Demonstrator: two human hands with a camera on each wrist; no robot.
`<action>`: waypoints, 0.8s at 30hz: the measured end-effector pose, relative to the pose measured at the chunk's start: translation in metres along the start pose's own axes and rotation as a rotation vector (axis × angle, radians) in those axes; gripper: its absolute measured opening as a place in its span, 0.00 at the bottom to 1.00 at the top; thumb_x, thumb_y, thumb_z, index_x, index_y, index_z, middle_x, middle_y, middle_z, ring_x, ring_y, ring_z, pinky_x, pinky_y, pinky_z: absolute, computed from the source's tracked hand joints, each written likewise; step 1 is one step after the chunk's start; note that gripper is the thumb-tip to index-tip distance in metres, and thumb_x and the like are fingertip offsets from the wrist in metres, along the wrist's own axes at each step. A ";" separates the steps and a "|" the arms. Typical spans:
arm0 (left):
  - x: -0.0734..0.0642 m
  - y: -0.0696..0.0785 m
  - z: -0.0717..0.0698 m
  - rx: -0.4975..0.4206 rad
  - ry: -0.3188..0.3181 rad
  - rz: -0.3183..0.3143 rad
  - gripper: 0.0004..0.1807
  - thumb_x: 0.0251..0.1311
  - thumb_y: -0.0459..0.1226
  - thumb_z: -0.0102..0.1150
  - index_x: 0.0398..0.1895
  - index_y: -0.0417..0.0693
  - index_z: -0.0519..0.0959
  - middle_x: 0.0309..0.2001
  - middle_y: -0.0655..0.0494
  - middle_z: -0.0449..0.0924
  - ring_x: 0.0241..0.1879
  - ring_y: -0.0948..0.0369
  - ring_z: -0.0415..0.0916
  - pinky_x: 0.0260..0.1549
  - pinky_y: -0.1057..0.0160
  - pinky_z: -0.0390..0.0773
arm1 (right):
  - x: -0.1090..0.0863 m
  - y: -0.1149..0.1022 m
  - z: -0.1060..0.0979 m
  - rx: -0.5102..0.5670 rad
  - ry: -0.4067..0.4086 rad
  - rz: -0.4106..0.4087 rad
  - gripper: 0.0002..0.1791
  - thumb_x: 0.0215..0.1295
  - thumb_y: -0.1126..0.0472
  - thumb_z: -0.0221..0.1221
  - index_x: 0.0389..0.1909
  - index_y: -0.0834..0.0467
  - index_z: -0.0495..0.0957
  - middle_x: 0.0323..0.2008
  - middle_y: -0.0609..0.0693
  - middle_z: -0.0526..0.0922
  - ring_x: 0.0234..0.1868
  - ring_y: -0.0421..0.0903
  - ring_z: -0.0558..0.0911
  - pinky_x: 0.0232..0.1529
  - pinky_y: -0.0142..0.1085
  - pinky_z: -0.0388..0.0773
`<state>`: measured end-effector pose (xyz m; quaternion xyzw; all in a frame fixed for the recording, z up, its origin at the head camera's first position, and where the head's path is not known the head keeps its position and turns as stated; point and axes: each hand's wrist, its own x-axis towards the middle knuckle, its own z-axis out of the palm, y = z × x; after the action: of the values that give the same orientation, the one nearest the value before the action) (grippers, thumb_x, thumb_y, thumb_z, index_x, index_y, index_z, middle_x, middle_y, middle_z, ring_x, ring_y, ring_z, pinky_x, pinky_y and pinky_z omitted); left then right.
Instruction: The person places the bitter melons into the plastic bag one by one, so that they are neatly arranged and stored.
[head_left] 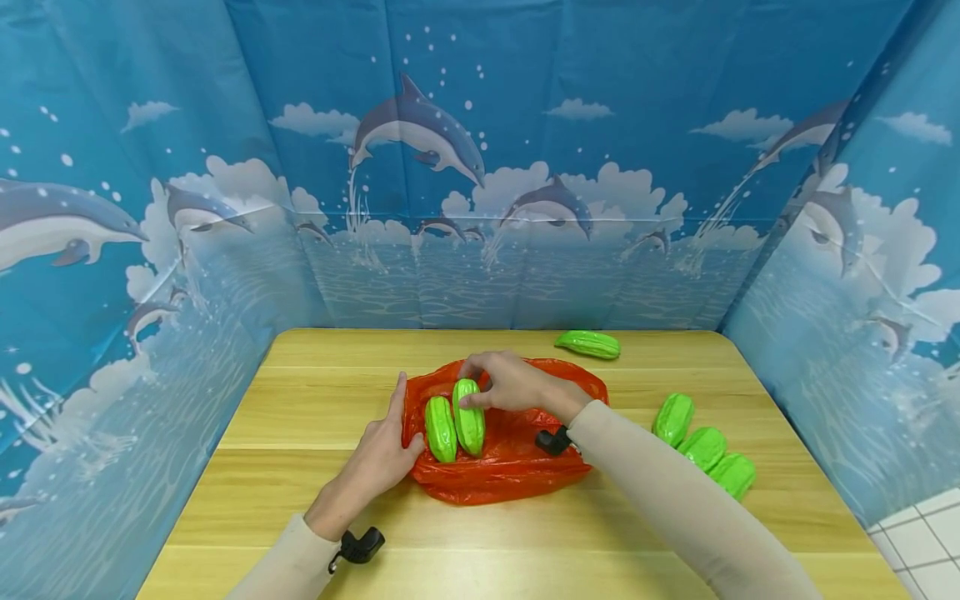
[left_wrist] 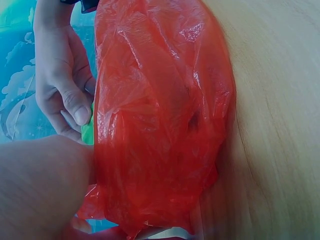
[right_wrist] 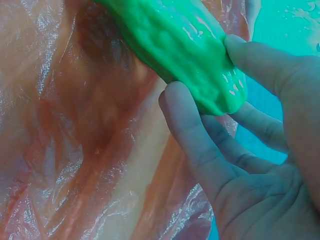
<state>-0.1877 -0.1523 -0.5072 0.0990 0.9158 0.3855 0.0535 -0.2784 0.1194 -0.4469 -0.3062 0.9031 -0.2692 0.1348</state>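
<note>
My right hand (head_left: 510, 382) pinches a green bitter melon (head_left: 468, 421) between thumb and fingers, inside the opened red plastic bag (head_left: 517, 479). In the right wrist view, fingertips press on both sides of the glossy, bumpy bitter melon (right_wrist: 185, 55) near one end. Just left of it, a second bitter melon (head_left: 441, 429) lies in the bag, nearly parallel. At the bag's left end my left hand (head_left: 378, 450) holds the rim, with its thumb over the edge and its index finger stretched along the side. The red bag (left_wrist: 160, 115) hides part of this hand in the left wrist view.
Several more bitter melons lie on the wooden table (head_left: 300, 400): one at the back (head_left: 588, 344), and a slanting row on the right, starting with a melon (head_left: 673, 418) beside the right forearm. A dolphin-printed curtain (head_left: 480, 275) encloses the back and sides.
</note>
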 end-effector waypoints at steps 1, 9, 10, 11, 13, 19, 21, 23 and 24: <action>0.000 0.000 0.000 -0.003 -0.001 0.000 0.63 0.79 0.33 0.66 1.00 0.58 0.31 0.26 0.51 0.79 0.17 0.58 0.75 0.20 0.60 0.77 | 0.000 0.000 0.000 0.000 -0.006 0.007 0.26 0.80 0.44 0.75 0.69 0.54 0.87 0.63 0.53 0.92 0.61 0.55 0.91 0.64 0.50 0.90; 0.001 0.000 0.000 0.003 -0.005 0.001 0.63 0.79 0.33 0.66 1.00 0.58 0.30 0.25 0.51 0.78 0.17 0.58 0.74 0.20 0.61 0.77 | 0.001 0.000 0.003 0.018 -0.064 0.017 0.24 0.81 0.46 0.74 0.68 0.54 0.87 0.62 0.51 0.92 0.62 0.52 0.90 0.67 0.51 0.89; 0.002 0.000 0.000 0.003 -0.005 0.003 0.63 0.79 0.33 0.66 1.00 0.58 0.30 0.25 0.51 0.78 0.17 0.58 0.75 0.20 0.61 0.77 | 0.002 0.000 0.003 0.019 -0.070 0.014 0.24 0.81 0.46 0.74 0.68 0.54 0.87 0.61 0.50 0.92 0.61 0.51 0.90 0.67 0.51 0.89; 0.002 0.000 0.000 0.004 -0.005 0.004 0.63 0.79 0.33 0.66 1.00 0.57 0.30 0.25 0.51 0.78 0.17 0.58 0.75 0.20 0.61 0.77 | 0.002 0.001 0.004 0.017 -0.072 0.013 0.24 0.81 0.46 0.74 0.68 0.54 0.87 0.62 0.50 0.92 0.61 0.50 0.90 0.67 0.50 0.89; 0.002 0.000 0.000 0.006 -0.004 0.006 0.63 0.79 0.33 0.66 1.00 0.57 0.31 0.25 0.51 0.78 0.17 0.58 0.75 0.20 0.61 0.78 | 0.002 0.002 0.004 0.019 -0.075 0.015 0.24 0.81 0.47 0.74 0.68 0.54 0.87 0.63 0.51 0.92 0.62 0.50 0.90 0.67 0.50 0.89; 0.003 0.000 0.001 0.006 -0.002 0.003 0.64 0.79 0.33 0.67 1.00 0.57 0.30 0.24 0.51 0.78 0.16 0.58 0.75 0.20 0.61 0.77 | -0.001 0.001 0.004 0.003 -0.077 0.014 0.24 0.82 0.50 0.73 0.69 0.57 0.86 0.67 0.55 0.91 0.68 0.55 0.89 0.73 0.54 0.87; 0.002 0.000 0.001 0.003 -0.004 0.004 0.64 0.79 0.33 0.67 1.00 0.57 0.30 0.24 0.51 0.78 0.16 0.58 0.75 0.20 0.61 0.77 | -0.002 0.001 0.004 0.000 -0.077 0.006 0.23 0.83 0.52 0.73 0.69 0.58 0.86 0.67 0.56 0.91 0.68 0.56 0.89 0.74 0.55 0.87; 0.002 0.000 0.001 0.002 -0.005 0.006 0.64 0.79 0.33 0.67 1.00 0.57 0.30 0.24 0.51 0.78 0.16 0.58 0.75 0.19 0.61 0.77 | -0.002 0.001 0.003 -0.002 -0.075 0.002 0.22 0.83 0.52 0.73 0.69 0.58 0.87 0.68 0.56 0.91 0.69 0.56 0.89 0.75 0.55 0.86; 0.002 0.000 0.001 0.003 -0.004 0.008 0.64 0.79 0.32 0.67 1.00 0.56 0.30 0.24 0.51 0.78 0.16 0.59 0.75 0.19 0.61 0.77 | -0.003 0.001 0.003 -0.003 -0.074 0.000 0.22 0.83 0.53 0.73 0.69 0.58 0.87 0.67 0.56 0.91 0.69 0.56 0.89 0.75 0.55 0.86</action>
<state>-0.1895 -0.1511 -0.5073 0.1035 0.9158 0.3843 0.0536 -0.2758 0.1206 -0.4498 -0.3162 0.8980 -0.2562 0.1675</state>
